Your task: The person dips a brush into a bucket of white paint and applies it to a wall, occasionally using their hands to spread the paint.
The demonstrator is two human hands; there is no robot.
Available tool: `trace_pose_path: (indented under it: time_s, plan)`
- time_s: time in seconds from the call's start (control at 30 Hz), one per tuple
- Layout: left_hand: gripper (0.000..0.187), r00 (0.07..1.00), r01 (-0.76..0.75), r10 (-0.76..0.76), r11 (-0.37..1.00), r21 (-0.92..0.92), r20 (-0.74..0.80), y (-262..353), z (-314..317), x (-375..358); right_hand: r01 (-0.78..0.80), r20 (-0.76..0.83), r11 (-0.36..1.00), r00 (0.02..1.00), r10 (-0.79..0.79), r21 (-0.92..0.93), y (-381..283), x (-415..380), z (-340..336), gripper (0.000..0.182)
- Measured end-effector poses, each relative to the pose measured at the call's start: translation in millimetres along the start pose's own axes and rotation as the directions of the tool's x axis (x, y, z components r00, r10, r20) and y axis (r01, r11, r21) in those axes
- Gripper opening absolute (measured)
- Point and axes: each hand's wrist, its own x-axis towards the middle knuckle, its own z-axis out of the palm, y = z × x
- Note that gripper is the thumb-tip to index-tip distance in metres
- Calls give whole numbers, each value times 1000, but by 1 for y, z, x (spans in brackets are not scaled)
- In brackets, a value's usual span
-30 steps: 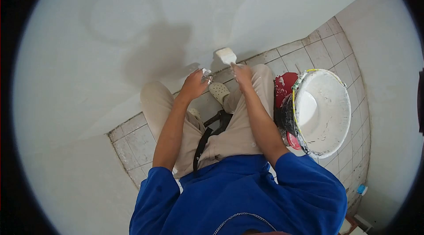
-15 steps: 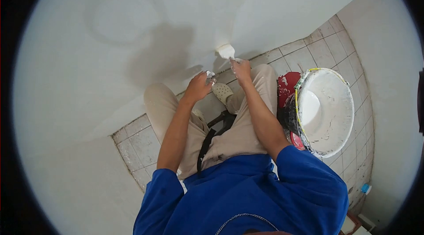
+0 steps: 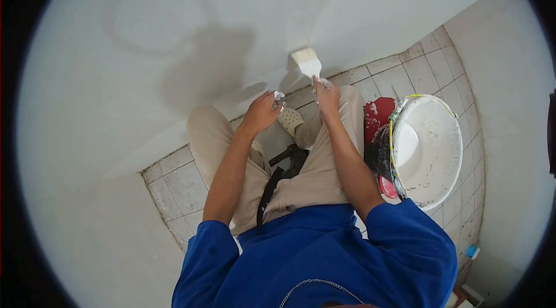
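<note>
My right hand (image 3: 328, 99) is closed round the handle of a wide paintbrush (image 3: 307, 63). The brush is coated white, and its bristle end lies against the pale wall (image 3: 260, 12) just above the floor. Held in front of my left knee, my left hand (image 3: 263, 113) has curled fingers. Something white (image 3: 279, 95) shows at its fingertips; whether it is a scrap or wet paint I cannot make out. To my right stands a large bucket (image 3: 437, 160) with a yellow-edged rim, and white paint (image 3: 409, 142) lies inside it.
A red paint-spattered container (image 3: 379, 112) is beside the bucket, partly hidden by it. Stained floor tiles (image 3: 420, 70) run along the wall's base. Another wall (image 3: 515, 105) rises on the right. A small blue item (image 3: 472, 250) is near the lower right corner.
The brush has moved slightly up and to the right along the wall, with my right hand shifting right too. My left hand has hardly moved.
</note>
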Motion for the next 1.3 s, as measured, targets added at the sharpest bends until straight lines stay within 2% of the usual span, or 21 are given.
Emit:
trace_pose_path:
  time_s: [0.1,0.2,0.3,0.4,0.5,0.53,0.57,0.63,0.73,0.83,0.93,1.03,1.07,1.13,1.2,1.23,1.3]
  plan:
    - [31,1000,-7,7,1000,9,11,-7,13,0,-136,54,984,988,143,-114,43,19,8,27]
    - [32,999,-11,10,1000,7,37,-10,18,2,85,43,987,996,-80,-133,41,39,24,27]
    - [34,997,37,-38,999,21,70,-14,12,2,21,62,988,998,-31,150,13,14,10,26]
    - [34,995,32,-33,999,13,98,-9,7,3,-137,53,987,990,133,86,10,0,-6,25]
    - [34,998,-13,10,999,49,67,-10,15,0,-136,121,989,984,129,57,31,21,16,25]
    - [33,999,-31,28,997,75,39,-12,18,1,-49,81,997,995,54,-62,29,30,20,25]
    - [33,998,-40,38,997,61,42,-15,20,2,-52,71,998,996,54,-26,30,33,17,25]
    - [34,998,-47,46,998,30,43,-15,20,1,-60,63,997,996,57,44,-8,16,4,26]
    - [35,993,22,-20,1000,-11,114,4,6,6,-9,-3,973,1000,10,229,-52,0,-16,26]
    - [35,987,27,-26,1000,-8,160,13,0,6,-14,-15,999,1000,15,48,-62,1,-27,29]
    - [28,995,-98,98,994,-39,18,-1,13,6,54,-32,969,998,-47,240,-92,-10,-32,28]
    - [29,997,-75,75,997,21,2,-7,18,7,342,-162,929,934,-319,139,-115,-11,-31,28]
    - [31,998,-42,41,999,18,57,-7,20,3,366,-185,930,911,-367,-43,-101,-2,-26,28]
    - [35,988,-4,-1,1000,29,152,5,10,7,383,-213,835,846,-489,-395,-53,35,-13,30]
    - [34,989,-7,3,999,31,146,12,7,9,157,-92,933,976,-197,-325,1,56,-26,30]
    - [34,989,3,-7,1000,28,145,13,7,3,28,-12,952,999,-33,-305,17,54,-33,31]
    - [33,995,-56,50,996,64,86,-2,16,6,37,-32,996,999,-40,-79,-16,24,-42,31]
